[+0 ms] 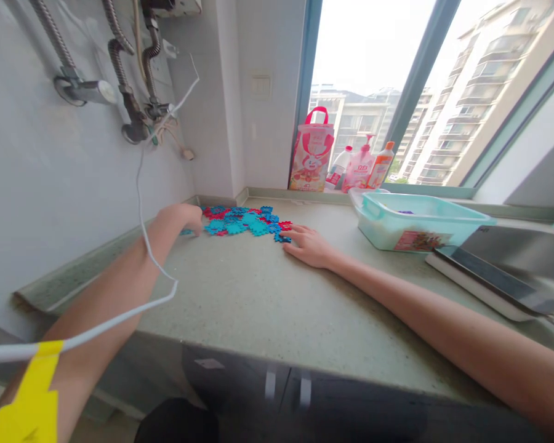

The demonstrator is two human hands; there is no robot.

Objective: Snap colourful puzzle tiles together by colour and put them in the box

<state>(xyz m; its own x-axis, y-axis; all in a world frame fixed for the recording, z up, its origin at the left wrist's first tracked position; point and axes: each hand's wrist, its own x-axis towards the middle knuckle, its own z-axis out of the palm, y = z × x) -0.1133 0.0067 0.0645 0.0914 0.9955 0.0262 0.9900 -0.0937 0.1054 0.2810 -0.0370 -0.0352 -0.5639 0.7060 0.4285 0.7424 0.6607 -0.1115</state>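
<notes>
A low, spread pile of flat, toothed plastic pieces [244, 221] in blue, teal and red lies on the countertop near the back left corner. My left hand [184, 215] is at the pile's left end, bent downward, with a bit of a teal piece showing under it. Most of its fingers are hidden, so I cannot see whether they grip a piece. At the pile's right end my right hand [308, 246] rests palm down. Its fingers are stretched out and apart, and the tips touch blue and red pieces at the edge.
A turquoise plastic tub [425, 224] stands at right on the countertop [240, 295], beside a metal sink [526, 264]. A pink-handled bag [311, 157] and several bottles [362, 166] line the windowsill. A white cable [159, 264] crosses my left forearm. Pipes [120, 80] run along the left wall.
</notes>
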